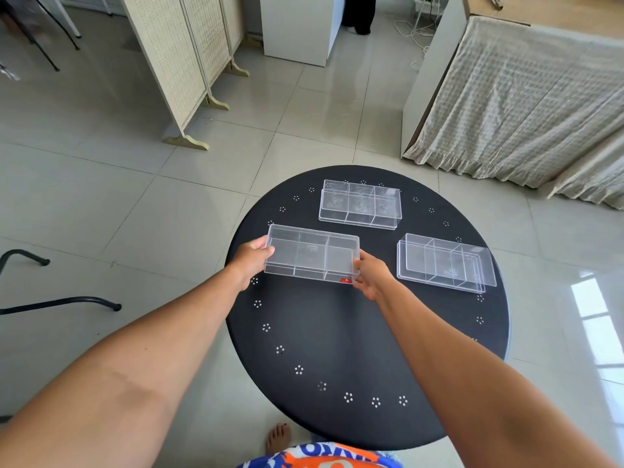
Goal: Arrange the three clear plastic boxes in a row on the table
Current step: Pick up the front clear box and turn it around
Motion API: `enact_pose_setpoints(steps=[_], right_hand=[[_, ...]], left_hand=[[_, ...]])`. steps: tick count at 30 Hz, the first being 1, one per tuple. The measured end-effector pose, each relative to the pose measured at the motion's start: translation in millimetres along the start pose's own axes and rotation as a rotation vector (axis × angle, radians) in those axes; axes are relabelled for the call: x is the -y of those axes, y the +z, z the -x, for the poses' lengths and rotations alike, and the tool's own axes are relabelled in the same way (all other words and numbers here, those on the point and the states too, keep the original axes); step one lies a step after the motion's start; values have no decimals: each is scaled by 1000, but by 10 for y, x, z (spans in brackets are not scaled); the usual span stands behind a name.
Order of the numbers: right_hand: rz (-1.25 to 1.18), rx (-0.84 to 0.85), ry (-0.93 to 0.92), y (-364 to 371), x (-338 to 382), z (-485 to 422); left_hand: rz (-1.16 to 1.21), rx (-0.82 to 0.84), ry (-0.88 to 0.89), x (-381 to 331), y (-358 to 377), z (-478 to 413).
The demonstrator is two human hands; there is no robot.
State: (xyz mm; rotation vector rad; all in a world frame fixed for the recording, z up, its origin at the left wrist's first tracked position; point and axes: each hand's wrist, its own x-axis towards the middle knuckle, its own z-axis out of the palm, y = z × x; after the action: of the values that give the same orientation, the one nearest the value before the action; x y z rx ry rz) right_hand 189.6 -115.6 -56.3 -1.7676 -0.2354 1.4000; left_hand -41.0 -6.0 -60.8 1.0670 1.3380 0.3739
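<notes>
While the round black desk point(337, 332) lies bare from the wrists back to its near rim, the held box point(312, 253) sits close to the desk's left edge, the left hand point(251, 261) overhanging that edge above the tiled floor point(135, 214). Both arms reach forward, nearly straight. The left hand pinches the box's left short end, thumb on top and fingers below; the right hand point(371, 276) clasps its right short end the same way. Whether the box rests on the desk or is lifted just off it cannot be told. A second box point(360, 204) lies beyond the hands toward the far rim, well apart. A third box point(445, 263) lies near the right hand, on its outer side, its lid shifted askew. All three are clear, split into three compartments, and look empty.
</notes>
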Motion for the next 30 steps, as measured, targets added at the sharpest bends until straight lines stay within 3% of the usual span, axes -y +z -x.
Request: enact_pose_setpoints(steps=[16,23,30], right_hand=[[0,-159,56,27,-31,-10],[21,-116,25,18,49,97],[83,-165,-4,-84,90,210]], left_hand=[[-176,27,29,109,41,-56],[-250,50,22,128,36,-81],[-303,-145,124,-74,157,73]])
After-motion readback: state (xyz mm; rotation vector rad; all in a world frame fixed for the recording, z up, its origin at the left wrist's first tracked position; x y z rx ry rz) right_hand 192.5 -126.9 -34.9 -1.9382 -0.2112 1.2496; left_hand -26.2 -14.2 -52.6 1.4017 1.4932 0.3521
